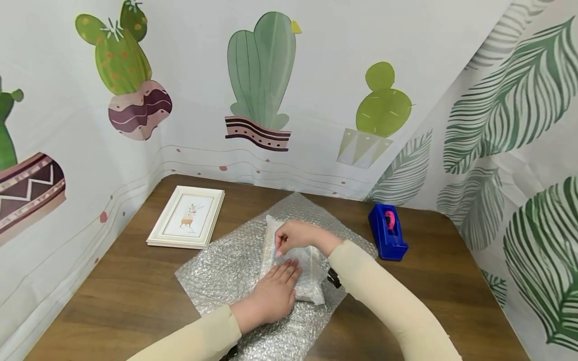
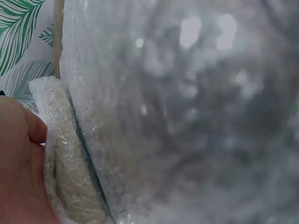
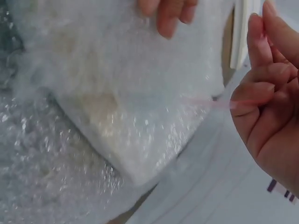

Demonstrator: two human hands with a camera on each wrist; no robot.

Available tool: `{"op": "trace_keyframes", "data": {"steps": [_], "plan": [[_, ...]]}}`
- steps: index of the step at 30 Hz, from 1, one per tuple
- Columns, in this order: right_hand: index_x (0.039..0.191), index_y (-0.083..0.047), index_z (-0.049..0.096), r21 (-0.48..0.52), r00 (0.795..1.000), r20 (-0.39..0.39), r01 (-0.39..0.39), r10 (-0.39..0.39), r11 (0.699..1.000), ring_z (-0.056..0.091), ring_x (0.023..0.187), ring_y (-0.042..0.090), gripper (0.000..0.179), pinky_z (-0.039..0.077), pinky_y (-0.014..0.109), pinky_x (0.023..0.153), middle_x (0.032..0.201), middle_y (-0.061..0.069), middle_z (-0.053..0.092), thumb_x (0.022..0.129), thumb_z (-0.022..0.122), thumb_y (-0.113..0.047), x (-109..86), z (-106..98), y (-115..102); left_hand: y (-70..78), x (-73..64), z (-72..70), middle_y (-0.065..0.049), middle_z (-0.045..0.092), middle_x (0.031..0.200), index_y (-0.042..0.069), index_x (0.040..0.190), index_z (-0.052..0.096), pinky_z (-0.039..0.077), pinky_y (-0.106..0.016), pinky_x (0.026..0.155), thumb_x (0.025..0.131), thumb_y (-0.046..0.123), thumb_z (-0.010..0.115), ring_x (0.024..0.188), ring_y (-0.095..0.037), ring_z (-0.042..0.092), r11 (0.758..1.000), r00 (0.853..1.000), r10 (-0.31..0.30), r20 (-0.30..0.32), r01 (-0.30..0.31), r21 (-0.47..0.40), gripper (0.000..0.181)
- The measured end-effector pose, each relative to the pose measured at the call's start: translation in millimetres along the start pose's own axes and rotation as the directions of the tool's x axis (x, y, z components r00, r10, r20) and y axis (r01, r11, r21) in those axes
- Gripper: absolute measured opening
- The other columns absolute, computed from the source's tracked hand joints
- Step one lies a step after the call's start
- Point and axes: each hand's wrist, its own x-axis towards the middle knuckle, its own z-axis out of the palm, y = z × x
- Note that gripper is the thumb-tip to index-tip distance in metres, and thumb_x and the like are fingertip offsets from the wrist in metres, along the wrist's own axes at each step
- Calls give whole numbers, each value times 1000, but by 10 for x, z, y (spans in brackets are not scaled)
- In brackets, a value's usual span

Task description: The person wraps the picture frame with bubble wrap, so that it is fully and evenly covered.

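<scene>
Only head-view: dispenser (image 1: 387, 240) near package (image 1: 311, 271)

So we're looking at a pale, slightly wrinkled backdrop (image 1: 325, 75) wrapping around a brown wood-grain table (image 1: 433, 301) with rounded back corners, and we're seeing cartoony potted cacti (image 1: 264, 70) printed along the left and back, plus big striped green leaves (image 1: 537, 95) filling the right side.

Faint pinkish tape (image 3: 210, 101) is held by the right hand (image 3: 273, 100), its fingers curled. Beside it, a wrapped parcel (image 3: 149, 135) is overlapped by the left hand (image 3: 169, 14). Bubble wrap (image 3: 46, 158) is spread beyond the parcel, away from the right hand.
</scene>
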Motion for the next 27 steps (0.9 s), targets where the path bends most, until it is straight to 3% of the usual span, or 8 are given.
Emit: {"op": "trace_keyframes", "data": {"steps": [6,13,20,27], "plan": [[84,-3,76,-35,998,64,10,-8,999,51,64,-1,9,44,12,65,77,2,73,88,80,-11,175,124,5,21,-3,28,-13,46,161,4,151,49,40,-41,123,105,21,43,151,-28,44,999,999,3,-49,-1,37,50],[79,-6,76,-89,998,48,-36,40,995,50,63,0,11,43,13,66,69,-7,65,86,81,-12,290,222,21,63,21,50,-12,43,163,4,153,47,38,-41,124,105,21,41,153,-27,41,998,1000,-30,-8,31,59,51],[76,-10,75,-96,997,22,-66,69,993,51,63,2,14,43,15,65,67,-9,63,87,81,-15,299,249,17,137,41,49,-8,47,161,8,151,50,42,-45,120,102,24,45,152,-23,43,988,997,-78,-21,80,134,52],[76,-10,73,-88,998,-3,-55,55,995,51,64,3,14,44,16,65,69,-9,62,90,76,-8,273,311,41,68,13,89,-5,47,161,10,152,50,35,-54,124,104,27,45,149,-21,46,983,998,-23,-65,35,178,50]]}}
